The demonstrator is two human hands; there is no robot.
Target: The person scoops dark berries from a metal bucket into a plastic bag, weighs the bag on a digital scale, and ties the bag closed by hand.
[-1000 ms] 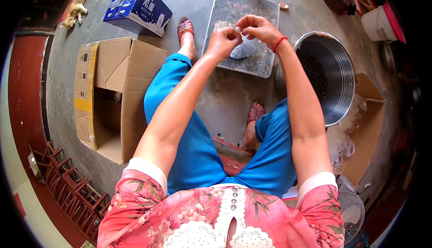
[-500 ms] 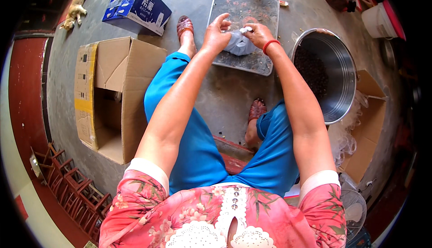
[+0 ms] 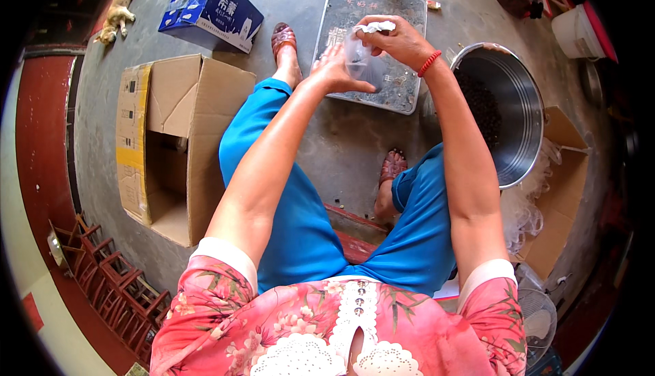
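My right hand [image 3: 401,40], with a red beaded bracelet on its wrist, pinches the bunched white neck of a clear plastic bag [image 3: 368,72]. The bag hangs over a low table [image 3: 401,83] with a dark, worn top and a pale metal rim. Beside the bag, my left hand [image 3: 336,72] has its fingers stretched out and its thumb reaching across the bag's near side. Whether that hand touches the bag, I cannot tell. What lies inside the bag is not clear.
To the right stands a big metal bucket [image 3: 522,120] holding dark brown bits; behind it, a carton [image 3: 563,205] with clear plastic bags [image 3: 525,216]. An open cardboard box [image 3: 222,117] and a blue box [image 3: 228,18] stand left. A dog [image 3: 119,14] lies far left.
My right hand has lifted and turned, drawing the bag upright. My left hand has come down from above the table to the bag's left side, fingers spread.
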